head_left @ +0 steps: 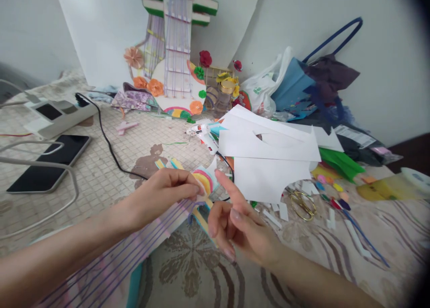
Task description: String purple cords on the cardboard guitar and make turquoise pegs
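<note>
A craft guitar [148, 238] strung with purple threads lies before me, its body toward the lower left. My left hand [168, 194] pinches the guitar's head end beside a rainbow-striped paper piece [205, 180]; the exact grip is partly hidden under the fingers. Yellow and light-blue edged strips [201, 220] stick out from the head on both sides. My right hand [243, 229] is just right of the head, index finger stretched out toward the rainbow piece's edge, the other fingers loosely bent and apart. I see nothing held in it.
A hot glue gun [206, 138] lies beyond my hands. White paper sheets [268, 173], gold scissors [303, 205] and scraps are at the right. A phone [49, 164] and power strip [60, 115] with cables lie left. Another decorated guitar [178, 75] stands at the back.
</note>
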Motion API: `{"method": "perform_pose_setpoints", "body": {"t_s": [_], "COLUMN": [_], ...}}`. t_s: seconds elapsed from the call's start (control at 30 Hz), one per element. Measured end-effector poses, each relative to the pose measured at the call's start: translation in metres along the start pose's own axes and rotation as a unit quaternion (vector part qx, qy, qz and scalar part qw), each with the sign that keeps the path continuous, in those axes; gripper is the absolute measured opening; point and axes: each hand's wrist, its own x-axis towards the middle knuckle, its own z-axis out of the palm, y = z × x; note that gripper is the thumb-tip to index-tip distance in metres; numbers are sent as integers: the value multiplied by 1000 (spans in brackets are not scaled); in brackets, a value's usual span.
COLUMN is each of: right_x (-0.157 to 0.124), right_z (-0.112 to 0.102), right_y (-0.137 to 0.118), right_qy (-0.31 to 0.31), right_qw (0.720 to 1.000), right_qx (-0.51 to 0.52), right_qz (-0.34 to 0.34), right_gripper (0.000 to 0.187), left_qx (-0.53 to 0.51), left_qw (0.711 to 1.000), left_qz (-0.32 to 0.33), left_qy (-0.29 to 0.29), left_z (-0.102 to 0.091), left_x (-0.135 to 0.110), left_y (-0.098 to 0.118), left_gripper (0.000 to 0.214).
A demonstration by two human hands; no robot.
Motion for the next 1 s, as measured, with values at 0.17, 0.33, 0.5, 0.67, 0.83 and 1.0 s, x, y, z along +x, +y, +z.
{"method": "perform_pose_setpoints", "body": {"t_s": [0.17, 0.33, 0.5, 0.67, 0.83, 1.0], "right_x": [2, 3, 3, 4, 4, 3], "right_z": [-3, -3, -4, -11, -17, -16], "right_y": [-3, -4, -5, -13, -19, -19], "right_qy": [-4, -9, -11, 0, 41, 41], "right_qw": [998, 996, 997, 1000, 995, 976], "right_qx": [52, 82, 80, 18, -52, -190], "right_qz": [22, 21, 10, -25, -78, -100], "right_gripper": [57, 45, 40, 34, 30, 33], "left_qx": [8, -9, 2, 131, 257, 244], "left_qw": [999, 999, 998, 986, 960, 952], "left_qz": [26, 16, 30, 94, 114, 160], "left_qy": [-20, -26, -55, -47, -2, 90], "left_z": [0, 0, 3, 15, 22, 16], "left_x": [2, 5, 4, -2, 2, 9], "left_y": [-6, -10, -8, 2, 11, 11], "left_gripper": [22, 20, 20, 33, 39, 11]}}
